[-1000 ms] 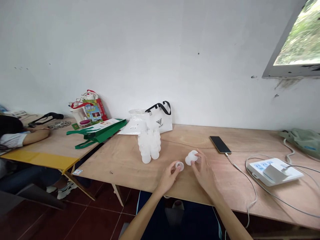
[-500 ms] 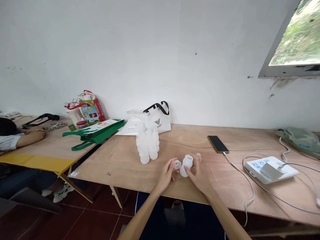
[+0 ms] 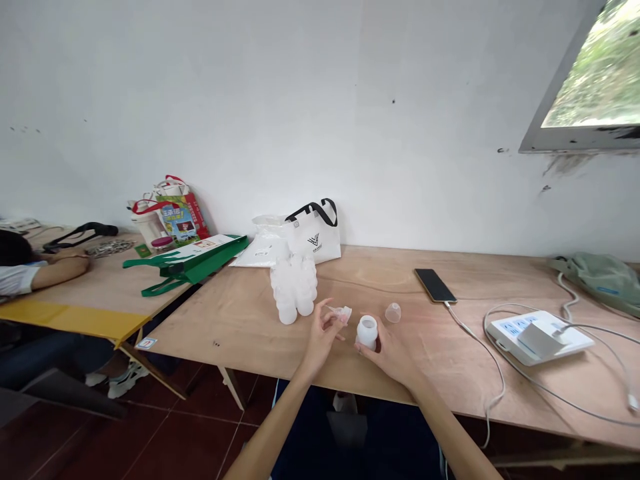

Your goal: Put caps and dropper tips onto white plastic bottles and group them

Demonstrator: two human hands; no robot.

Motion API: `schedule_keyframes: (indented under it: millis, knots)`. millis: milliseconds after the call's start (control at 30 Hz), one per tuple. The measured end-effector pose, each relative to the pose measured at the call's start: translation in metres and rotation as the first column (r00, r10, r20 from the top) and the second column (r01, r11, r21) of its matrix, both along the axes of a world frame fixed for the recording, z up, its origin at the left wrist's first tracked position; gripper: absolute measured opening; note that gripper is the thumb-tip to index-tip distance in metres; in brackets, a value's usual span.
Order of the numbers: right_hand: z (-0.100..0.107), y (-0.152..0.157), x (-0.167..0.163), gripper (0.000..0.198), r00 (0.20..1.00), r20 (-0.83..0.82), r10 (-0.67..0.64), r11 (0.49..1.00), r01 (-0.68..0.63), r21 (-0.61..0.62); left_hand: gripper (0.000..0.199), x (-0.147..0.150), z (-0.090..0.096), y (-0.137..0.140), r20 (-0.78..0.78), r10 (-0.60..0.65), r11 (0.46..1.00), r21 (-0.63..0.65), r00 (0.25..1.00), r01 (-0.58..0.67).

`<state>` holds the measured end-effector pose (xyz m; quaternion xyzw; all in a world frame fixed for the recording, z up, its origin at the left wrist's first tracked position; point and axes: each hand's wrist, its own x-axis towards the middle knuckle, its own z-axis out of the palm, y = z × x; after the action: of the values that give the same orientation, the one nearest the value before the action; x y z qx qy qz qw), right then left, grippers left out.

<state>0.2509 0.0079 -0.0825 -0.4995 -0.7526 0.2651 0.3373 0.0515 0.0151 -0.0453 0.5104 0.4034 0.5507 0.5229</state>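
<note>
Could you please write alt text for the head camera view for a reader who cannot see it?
At a plywood table, the person's right hand holds a small white bottle upright while the left hand pinches a small clear cap. A cluster of white bottles, another clear cap, a phone and a power strip lie nearby.

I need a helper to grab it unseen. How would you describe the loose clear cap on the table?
On the plywood table, look between the black phone and the cluster of white bottles. The clear cap lies alone there, small, dome-shaped and see-through, untouched by either hand.
</note>
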Motion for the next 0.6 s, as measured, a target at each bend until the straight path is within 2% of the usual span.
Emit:
schedule_keyframes:
  millis: [133,333,433,600]
  knots:
    - [0.008,-0.004,-0.003,0.050,0.999,0.045,0.021,1.000,-0.021,-0.002,0.048,-0.005,0.008,-0.001,-0.064,-0.023,1.000,0.014,0.998,0.024]
    - [0.019,-0.007,-0.007,0.026,0.987,0.148,0.059,0.997,-0.065,0.033,0.046,-0.004,0.016,-0.004,-0.059,-0.016,1.000,0.023,0.998,0.017]
    - [0.017,-0.005,-0.007,0.027,0.984,0.175,0.019,0.996,-0.035,0.086,0.045,-0.004,0.016,-0.003,-0.104,-0.018,0.999,0.028,0.994,0.021]
    - [0.009,-0.002,-0.004,0.029,0.987,0.163,0.011,0.985,-0.039,0.167,0.038,-0.008,0.012,-0.004,-0.271,0.011,0.998,0.061,0.962,0.006]
